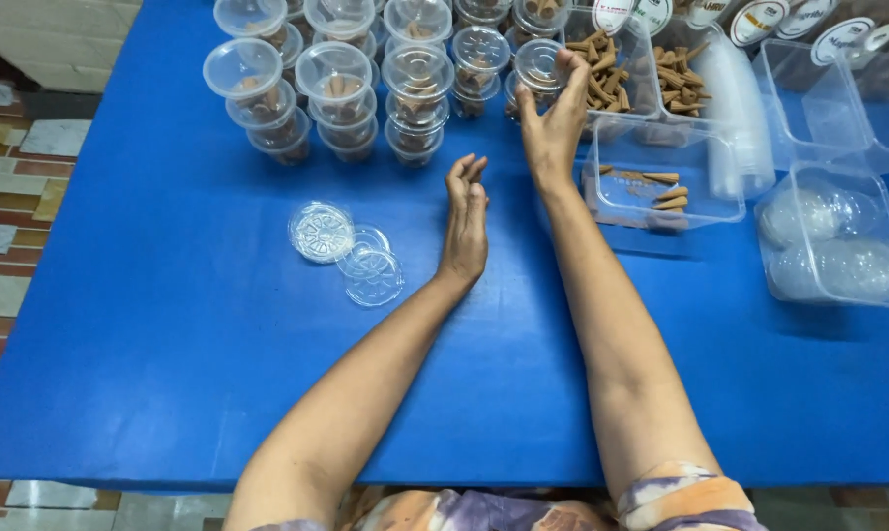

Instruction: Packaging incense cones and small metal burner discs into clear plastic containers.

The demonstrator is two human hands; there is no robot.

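Note:
My right hand (553, 118) reaches up to a small clear lidded cup (538, 67) of brown cones at the right end of the cup stacks, fingers around it. My left hand (464, 221) rests on the blue table (169, 344) with fingers loosely curled and nothing in it. Several stacked clear cups (336, 98) filled with brown cones stand at the far side. Loose clear lids (351, 251) lie left of my left hand.
A clear rectangular tray (661, 187) with a few brown cones sits right of my right hand. Behind it are tubs heaped with cones (651, 74), a stack of clear cups (740, 128) lying down, and a tub of clear lids (833, 241). Tiled floor at left.

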